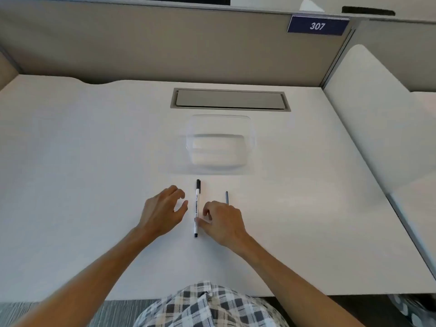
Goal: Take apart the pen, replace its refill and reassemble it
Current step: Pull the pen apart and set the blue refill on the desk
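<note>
Fingers of the left hand (162, 210) are seen loosely spread, holding nothing, just beside the pen (196, 208). It lies whole on the counter (94, 161) — cap still on. Its lower barrel is touched by the right hand (223, 221), thumb at its side; a full pinch cannot be confirmed. The spare refill (227, 197) lies partly hidden behind that hand. Pickup is judged underway — lifting and uncapping are called for next.

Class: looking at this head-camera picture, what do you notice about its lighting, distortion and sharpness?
Head view: light is soft and even, shadows faint under both hands; wide-angle lens bows the desk edges and partition; the clear container nearly vanishes against the white surface; print on the pen is too blurred to read.
</note>
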`<action>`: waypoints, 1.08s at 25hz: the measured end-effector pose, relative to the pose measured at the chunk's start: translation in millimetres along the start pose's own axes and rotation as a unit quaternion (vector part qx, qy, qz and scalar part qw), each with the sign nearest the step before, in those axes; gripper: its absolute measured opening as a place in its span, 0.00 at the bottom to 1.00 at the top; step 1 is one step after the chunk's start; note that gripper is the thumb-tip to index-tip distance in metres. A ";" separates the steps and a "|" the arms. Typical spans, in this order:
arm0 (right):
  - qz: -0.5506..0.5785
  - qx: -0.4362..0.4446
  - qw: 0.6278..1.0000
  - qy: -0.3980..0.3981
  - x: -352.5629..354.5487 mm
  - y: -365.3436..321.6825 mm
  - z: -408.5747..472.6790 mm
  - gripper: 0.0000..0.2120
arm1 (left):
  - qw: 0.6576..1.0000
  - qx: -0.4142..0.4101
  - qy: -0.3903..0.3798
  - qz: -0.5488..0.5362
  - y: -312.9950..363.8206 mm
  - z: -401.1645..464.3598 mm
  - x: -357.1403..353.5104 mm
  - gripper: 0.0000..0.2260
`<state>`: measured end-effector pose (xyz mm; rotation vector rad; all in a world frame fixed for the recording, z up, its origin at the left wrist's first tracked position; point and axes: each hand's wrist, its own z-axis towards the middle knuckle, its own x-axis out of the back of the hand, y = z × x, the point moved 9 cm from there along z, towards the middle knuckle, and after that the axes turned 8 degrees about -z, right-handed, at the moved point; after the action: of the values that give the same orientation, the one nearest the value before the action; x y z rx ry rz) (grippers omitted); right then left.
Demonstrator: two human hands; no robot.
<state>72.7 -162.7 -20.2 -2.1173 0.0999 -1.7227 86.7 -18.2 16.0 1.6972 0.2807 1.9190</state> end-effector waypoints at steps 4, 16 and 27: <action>-0.001 -0.018 1.000 0.012 -4.2 -10.4 1.8 0.16 | 1.000 -0.028 -0.011 0.001 6.1 -9.2 -6.6 0.07; 0.013 -0.073 0.996 0.055 4.6 -2.6 -2.8 0.14 | 0.994 -0.101 -0.043 0.000 24.2 -14.3 -22.1 0.11; 0.412 -0.095 0.898 0.119 62.4 35.6 -5.8 0.24 | 0.984 -0.174 -0.021 -0.020 68.6 14.5 28.9 0.05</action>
<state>88.9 -215.8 25.7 -1.5782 1.1014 -1.4379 81.1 -62.3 77.5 1.4839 -0.0363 1.7788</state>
